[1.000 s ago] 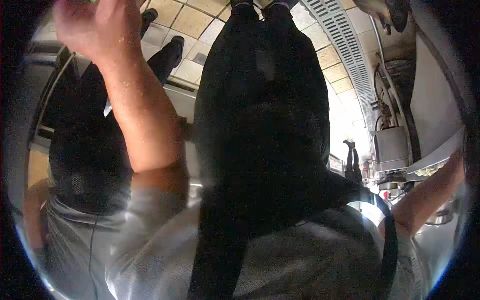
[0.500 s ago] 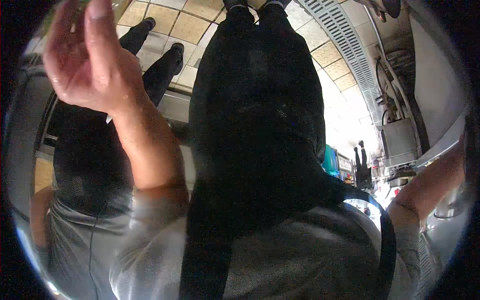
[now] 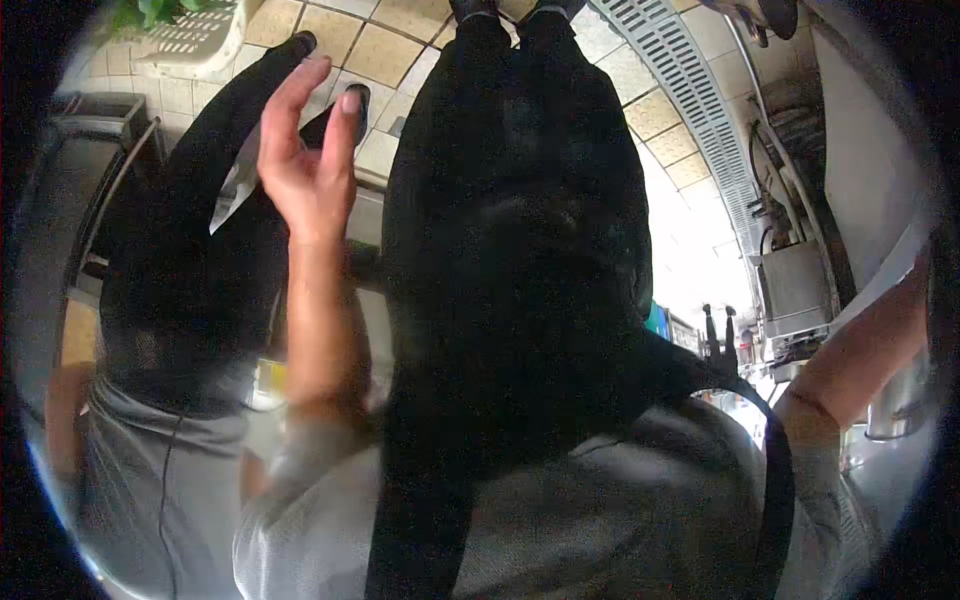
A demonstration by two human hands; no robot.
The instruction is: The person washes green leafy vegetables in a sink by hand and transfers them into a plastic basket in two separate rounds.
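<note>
Left hand: our left hand (image 3: 305,165) is raised in front of the black apron (image 3: 520,250), fingers spread wide, holding nothing.
Right hand: out of sight; only our forearm (image 3: 860,360) shows, right of the apron, so we cannot tell its grip.
Basket: a white basket (image 3: 200,35) with greens sits on the tiled floor (image 3: 385,45), up and left of the apron.
Co-worker: a person in dark trousers (image 3: 190,250) stands just left of the apron.

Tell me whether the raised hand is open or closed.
Open: the bare raised left hand has its fingers spread apart, holding nothing.
</note>
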